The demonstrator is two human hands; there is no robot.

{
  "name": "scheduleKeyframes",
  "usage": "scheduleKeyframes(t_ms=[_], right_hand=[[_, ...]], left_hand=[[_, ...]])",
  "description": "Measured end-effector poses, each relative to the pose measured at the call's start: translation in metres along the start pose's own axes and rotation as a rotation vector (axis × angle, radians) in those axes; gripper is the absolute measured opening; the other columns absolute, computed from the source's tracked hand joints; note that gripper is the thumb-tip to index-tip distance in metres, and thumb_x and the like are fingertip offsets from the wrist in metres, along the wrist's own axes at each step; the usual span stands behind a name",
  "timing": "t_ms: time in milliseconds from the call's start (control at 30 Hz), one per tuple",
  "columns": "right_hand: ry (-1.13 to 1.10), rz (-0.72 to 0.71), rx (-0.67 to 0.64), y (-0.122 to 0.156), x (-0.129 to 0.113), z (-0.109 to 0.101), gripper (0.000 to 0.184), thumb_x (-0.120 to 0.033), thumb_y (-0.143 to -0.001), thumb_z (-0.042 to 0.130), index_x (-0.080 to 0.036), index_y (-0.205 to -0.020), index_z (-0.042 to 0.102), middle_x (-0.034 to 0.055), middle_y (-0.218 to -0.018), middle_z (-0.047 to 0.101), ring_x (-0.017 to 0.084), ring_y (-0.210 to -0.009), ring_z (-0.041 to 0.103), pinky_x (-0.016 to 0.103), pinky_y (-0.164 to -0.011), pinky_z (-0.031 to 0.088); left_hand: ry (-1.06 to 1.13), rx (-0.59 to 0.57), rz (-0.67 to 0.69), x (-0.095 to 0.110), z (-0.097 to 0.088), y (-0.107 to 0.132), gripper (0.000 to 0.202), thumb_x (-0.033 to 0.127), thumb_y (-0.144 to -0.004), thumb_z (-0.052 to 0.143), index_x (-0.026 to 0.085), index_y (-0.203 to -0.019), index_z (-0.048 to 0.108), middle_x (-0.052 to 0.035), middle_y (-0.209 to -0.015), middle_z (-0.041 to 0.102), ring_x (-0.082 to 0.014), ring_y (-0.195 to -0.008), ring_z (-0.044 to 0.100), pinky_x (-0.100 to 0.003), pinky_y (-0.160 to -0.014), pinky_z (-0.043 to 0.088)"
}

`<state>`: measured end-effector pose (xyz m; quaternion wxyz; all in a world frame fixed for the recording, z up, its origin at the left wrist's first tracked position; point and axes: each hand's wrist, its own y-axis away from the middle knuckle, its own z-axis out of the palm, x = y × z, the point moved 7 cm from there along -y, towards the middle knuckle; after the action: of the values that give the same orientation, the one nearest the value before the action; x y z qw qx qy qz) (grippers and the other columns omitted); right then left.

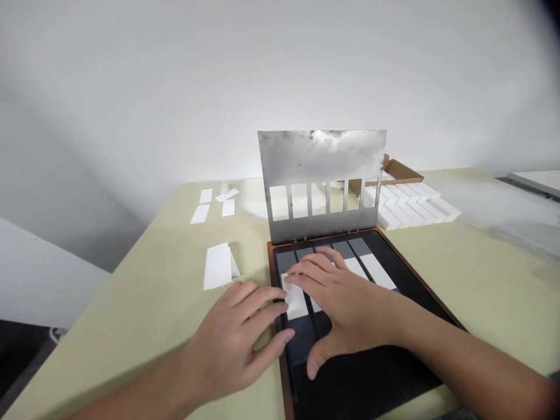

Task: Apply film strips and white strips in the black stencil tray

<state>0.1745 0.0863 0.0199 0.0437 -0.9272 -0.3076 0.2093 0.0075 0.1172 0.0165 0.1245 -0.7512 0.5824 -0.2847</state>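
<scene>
A black tray with a brown rim (pixel 424 291) lies on the table, its slotted metal lid (pixel 324 157) standing upright on hinges at the far edge. Dark grey strips run across the tray, with white cards on them. My right hand (pixel 345 297) is spread palm down over these cards, fingertips on or just above the leftmost white card (pixel 295 300); the hand covers part of the row. Beside the tray's left rim is my left hand (pixel 245 335), fingers apart, fingertips at that same card's left edge. On the right, another white card (pixel 378 271) lies uncovered.
Left of the tray, a folded white card (pixel 217 267) stands on the table (pixel 144 303). Several small white cards (pixel 205 195) lie farther back. Behind the lid on the right are rows of white pieces (pixel 415 204) and an open cardboard box (pixel 405 171). A white wall rises behind.
</scene>
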Motion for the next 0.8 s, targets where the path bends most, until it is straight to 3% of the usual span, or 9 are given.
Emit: scheduleKeyframes(t_ms=[233, 400, 500, 633, 700, 800], right_hand=[[0.026, 0.034, -0.028, 0.001, -0.003, 0.006, 0.097, -0.082, -0.085, 0.066, -0.012, -0.150, 0.050, 0.0142, -0.140, 0.064, 0.032, -0.133, 0.051, 0.058, -0.130, 0.001], [0.126, 0.035, -0.010, -0.001, -0.002, 0.008, 0.104, -0.080, -0.089, 0.064, -0.012, -0.163, 0.035, 0.0132, -0.129, 0.068, 0.032, -0.126, 0.052, 0.061, -0.128, 0.004], [0.168, 0.035, -0.001, -0.003, 0.000, 0.006, 0.102, -0.077, -0.090, 0.065, -0.015, -0.164, 0.033, 0.0109, -0.122, 0.070, 0.032, -0.124, 0.052, 0.062, -0.128, 0.005], [0.185, 0.059, 0.011, -0.006, 0.003, 0.005, 0.085, -0.066, -0.098, 0.063, -0.016, -0.162, 0.038, 0.0089, -0.111, 0.072, 0.031, -0.122, 0.052, 0.060, -0.127, 0.009], [0.172, 0.076, 0.042, -0.007, 0.006, 0.005, 0.074, -0.059, -0.102, 0.060, -0.017, -0.160, 0.041, 0.0078, -0.108, 0.073, 0.030, -0.120, 0.053, 0.059, -0.126, 0.011], [0.150, 0.101, 0.083, -0.009, 0.008, 0.005, 0.062, -0.049, -0.105, 0.059, -0.020, -0.158, 0.044, 0.0073, -0.112, 0.075, 0.028, -0.120, 0.054, 0.059, -0.125, 0.012]], left_hand=[[0.002, -0.081, -0.036, -0.001, 0.007, -0.004, 0.021, 0.028, -0.102, 0.067, 0.019, -0.121, 0.070, -0.0028, -0.117, 0.076, -0.0232, -0.094, 0.059, -0.042, -0.083, 0.038], [0.009, -0.065, -0.042, -0.002, 0.001, -0.005, 0.020, 0.022, -0.102, 0.064, 0.019, -0.121, 0.069, -0.0056, -0.117, 0.075, -0.0230, -0.093, 0.060, -0.041, -0.082, 0.039], [0.080, 0.011, 0.086, 0.008, -0.009, -0.003, 0.014, 0.018, -0.101, 0.060, 0.016, -0.112, 0.068, -0.0097, -0.106, 0.074, -0.0226, -0.084, 0.059, -0.041, -0.076, 0.040], [0.105, -0.064, 0.414, 0.039, -0.007, 0.004, 0.018, 0.025, -0.101, 0.063, 0.014, -0.111, 0.073, -0.0091, -0.103, 0.079, -0.0209, -0.074, 0.060, -0.039, -0.066, 0.039], [0.070, -0.140, 0.435, 0.043, -0.002, 0.003, 0.026, 0.032, -0.102, 0.066, 0.013, -0.119, 0.074, -0.0104, -0.116, 0.080, -0.0214, -0.082, 0.064, -0.038, -0.070, 0.043], [0.034, -0.219, 0.353, 0.037, 0.004, 0.000, 0.038, 0.042, -0.106, 0.061, 0.012, -0.128, 0.072, -0.0105, -0.127, 0.078, -0.0244, -0.094, 0.065, -0.040, -0.081, 0.046]])
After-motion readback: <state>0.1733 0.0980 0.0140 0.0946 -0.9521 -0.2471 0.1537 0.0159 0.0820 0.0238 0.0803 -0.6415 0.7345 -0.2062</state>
